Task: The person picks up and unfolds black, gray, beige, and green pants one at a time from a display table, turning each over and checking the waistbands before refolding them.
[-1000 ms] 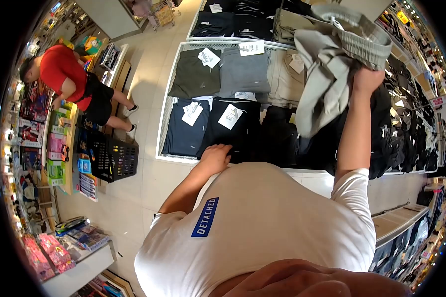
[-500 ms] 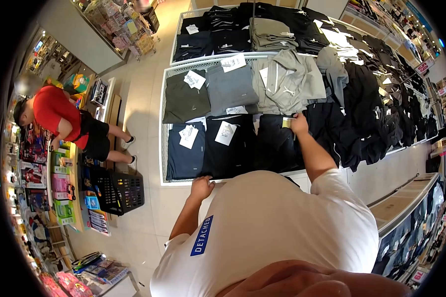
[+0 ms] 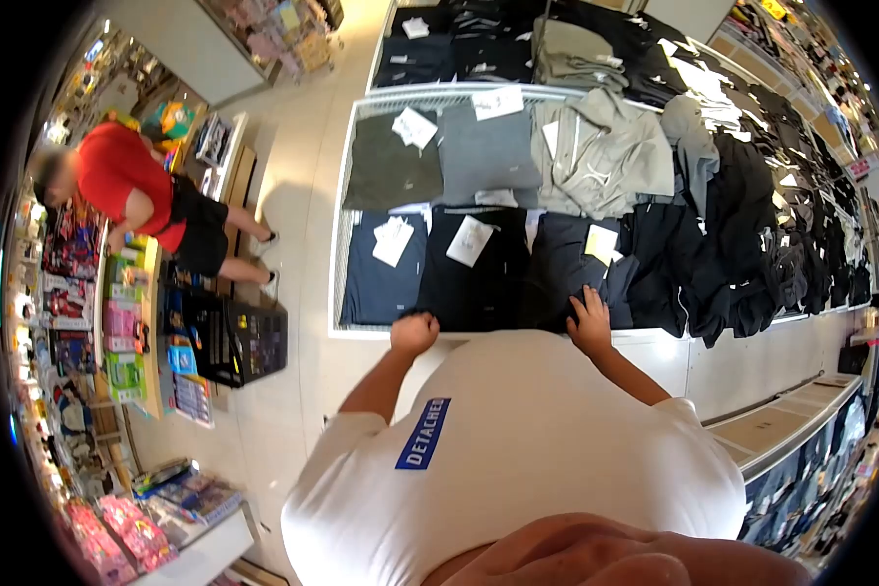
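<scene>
My left hand (image 3: 415,333) is closed at the front edge of the display table, by the lower corner of a folded black garment (image 3: 469,273); something small and dark shows at its fingers. My right hand (image 3: 588,320) rests with fingers spread on a dark folded garment (image 3: 562,259) that bears a white and yellow tag (image 3: 601,242). A navy folded garment (image 3: 381,283) with white tags lies at the left. Behind are a dark olive one (image 3: 393,181), a grey one (image 3: 483,161) and a loose beige garment with cords (image 3: 601,156).
Rumpled black clothes (image 3: 732,225) cover the table's right part. At the left a person in a red top (image 3: 127,176) stands by toy shelves, with a black basket (image 3: 239,337) nearby. A low shelf (image 3: 781,420) is at the lower right.
My right hand has moved from the tag down to the garment's near edge, its fingers now spread. The tag lies turned differently. My left hand stays closed at the table edge. The view has shifted.
</scene>
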Demonstrator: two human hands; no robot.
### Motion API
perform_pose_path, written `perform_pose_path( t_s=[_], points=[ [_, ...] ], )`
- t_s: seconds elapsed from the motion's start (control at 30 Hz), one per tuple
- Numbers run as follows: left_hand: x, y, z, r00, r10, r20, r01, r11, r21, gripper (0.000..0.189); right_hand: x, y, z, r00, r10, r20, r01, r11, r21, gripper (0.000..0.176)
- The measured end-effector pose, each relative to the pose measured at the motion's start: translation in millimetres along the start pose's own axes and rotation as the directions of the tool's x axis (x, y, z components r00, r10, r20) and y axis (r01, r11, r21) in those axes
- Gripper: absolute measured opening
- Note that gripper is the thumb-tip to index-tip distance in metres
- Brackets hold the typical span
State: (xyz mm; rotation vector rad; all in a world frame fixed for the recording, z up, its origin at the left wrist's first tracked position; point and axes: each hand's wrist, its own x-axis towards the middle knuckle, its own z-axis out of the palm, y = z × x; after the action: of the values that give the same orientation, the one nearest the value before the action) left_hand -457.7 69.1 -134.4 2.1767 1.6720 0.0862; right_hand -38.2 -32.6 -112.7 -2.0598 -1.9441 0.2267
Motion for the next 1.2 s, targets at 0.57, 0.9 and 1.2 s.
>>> perform_pose_path(
  t_s=[0.57, 0.9, 1.2],
  points=[
    [6, 11, -6, 0.991, -0.104, 0.079, 0.102, 0.994, 0.025, 0.028, -26, 18, 12, 0.996, 0.087, -0.005, -0.086, 0.994, 0.067, 0.031],
    [1, 21, -10, 0.978, -0.171, 0.119, 0.165, 0.985, 0.058, 0.034, -103, 18, -18, 0.997, 0.081, -0.008, -0.081, 0.996, -0.04, 0.049],
    [8, 13, 7, 0.995, 0.087, 0.04, -0.096, 0.947, 0.307, 0.032, -218, 83, -6, 0.943, 0.332, 0.015, -0.332, 0.943, 0.034, 0.06]
  ],
)
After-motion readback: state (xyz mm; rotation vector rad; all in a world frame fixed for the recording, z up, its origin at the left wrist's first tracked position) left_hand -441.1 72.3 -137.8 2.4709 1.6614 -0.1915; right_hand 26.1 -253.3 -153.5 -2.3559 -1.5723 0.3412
